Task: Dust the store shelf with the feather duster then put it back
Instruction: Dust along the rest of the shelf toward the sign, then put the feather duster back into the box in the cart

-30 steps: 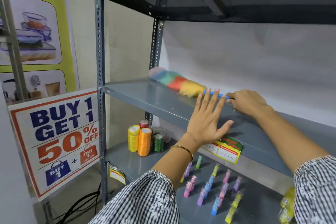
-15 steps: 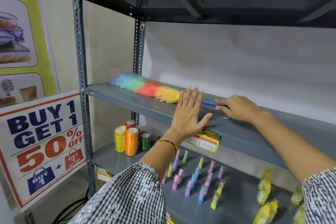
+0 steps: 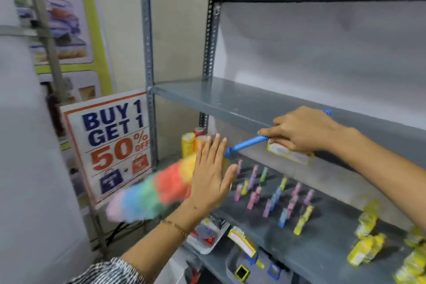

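Observation:
The feather duster (image 3: 152, 189) has a fluffy rainbow head and a blue handle. My right hand (image 3: 304, 130) grips the handle in front of the grey metal shelf (image 3: 230, 104), and the duster slopes down to the left, off the shelf, its head blurred. My left hand (image 3: 212, 173) is spread flat with fingers apart, just right of the duster's head and partly covering its yellow end. It holds nothing.
The lower shelf (image 3: 322, 226) carries several small coloured bottles (image 3: 272, 193), yellow packs (image 3: 366, 246) and thread spools (image 3: 192, 143). A "BUY 1 GET 1" sign (image 3: 113, 145) leans left of the rack post (image 3: 147, 53). A price tag (image 3: 288, 153) hangs on the shelf's edge.
The duster has come off the grey shelf and swung down to the left. My right hand tilted with it, and my left hand dropped lower. The camera shifted left and down.

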Available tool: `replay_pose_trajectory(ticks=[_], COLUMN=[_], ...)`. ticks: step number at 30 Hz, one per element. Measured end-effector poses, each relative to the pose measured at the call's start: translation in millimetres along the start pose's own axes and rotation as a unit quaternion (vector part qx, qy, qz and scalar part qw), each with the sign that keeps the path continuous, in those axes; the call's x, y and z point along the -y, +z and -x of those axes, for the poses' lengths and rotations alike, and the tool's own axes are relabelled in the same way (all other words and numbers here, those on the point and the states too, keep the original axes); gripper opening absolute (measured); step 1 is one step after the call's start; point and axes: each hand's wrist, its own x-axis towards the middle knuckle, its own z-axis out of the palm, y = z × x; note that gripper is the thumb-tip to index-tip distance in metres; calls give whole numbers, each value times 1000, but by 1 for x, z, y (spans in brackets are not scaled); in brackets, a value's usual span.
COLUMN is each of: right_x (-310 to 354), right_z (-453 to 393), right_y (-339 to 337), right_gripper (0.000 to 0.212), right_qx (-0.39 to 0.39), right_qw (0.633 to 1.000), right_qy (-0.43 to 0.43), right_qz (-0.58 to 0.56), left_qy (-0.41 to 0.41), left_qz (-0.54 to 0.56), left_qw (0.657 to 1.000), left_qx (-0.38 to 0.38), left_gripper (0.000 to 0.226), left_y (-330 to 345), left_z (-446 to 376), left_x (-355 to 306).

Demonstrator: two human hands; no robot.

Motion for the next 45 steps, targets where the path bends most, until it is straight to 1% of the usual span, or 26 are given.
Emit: replay_pose_trajectory(ticks=[4, 7, 10, 12, 15, 16, 18, 19, 20, 21, 23, 24, 28, 31, 34, 37, 39, 42, 45], right_x=[58, 112, 167, 202, 256, 274, 317, 335, 357, 382, 422, 441, 499, 538, 569, 598, 602, 590, 569], right_z=[-51, -90, -123, -141, -168, -174, -188, -193, -198, -202, -203, -203, -197, -198, -199, -198, -203, -215, -221], right_y=[6, 26, 53, 73, 102, 109, 121, 129, 141, 156, 186, 195, 232, 264, 299, 341, 359, 373, 366], right_gripper=[35, 33, 39, 38, 34, 31, 15, 10, 10, 14, 28, 30, 29, 29, 33, 35, 34, 30, 29], right_qx=[-10, 4, 36, 51, 68, 76, 68, 52, 57, 77, 100, 117, 160, 162, 170, 188, 197, 201, 192], right_qw=[997, 992, 985, 980, 968, 964, 957, 957, 953, 947, 937, 933, 927, 926, 915, 916, 925, 935, 942], right_qy=[-81, -124, -169, -194, -241, -255, -280, -285, -298, -313, -333, -338, -338, -341, -365, -354, -323, -285, -266], right_qz=[12, 5, -2, -8, -26, -25, -12, -12, -7, -9, -28, -37, -41, -10, 9, 3, -20, -62, -75], left_qy=[-93, -156, -227, -266, -316, -331, -366, -379, -395, -410, -433, -446, -465, -459, -449, -443, -437, -434, -435], left_qz=[-43, -88, -117, -137, -168, -173, -176, -175, -173, -173, -173, -174, -176, -191, -197, -195, -184, -171, -163], left_qw=[993, 977, 951, 931, 906, 898, 880, 872, 864, 857, 846, 839, 827, 832, 833, 831, 833, 837, 833], left_qx=[56, 117, 176, 207, 226, 231, 249, 257, 261, 260, 259, 259, 263, 246, 255, 275, 284, 286, 301], left_gripper=[67, 64, 71, 73, 74, 75, 76, 76, 77, 78, 79, 79, 85, 89, 86, 84, 84, 87, 87], left_y=[-18, -35, -46, -52, -56, -56, -53, -53, -51, -48, -46, -44, -37, -22, 0, 25, 38, 53, 59], left_z=[77, 131, 177, 203, 240, 251, 279, 290, 301, 312, 327, 335, 359, 381, 403, 429, 438, 444, 435], left_x=[33, 66, 98, 114, 139, 147, 163, 169, 176, 184, 194, 199, 217, 238, 257, 277, 287, 295, 296])
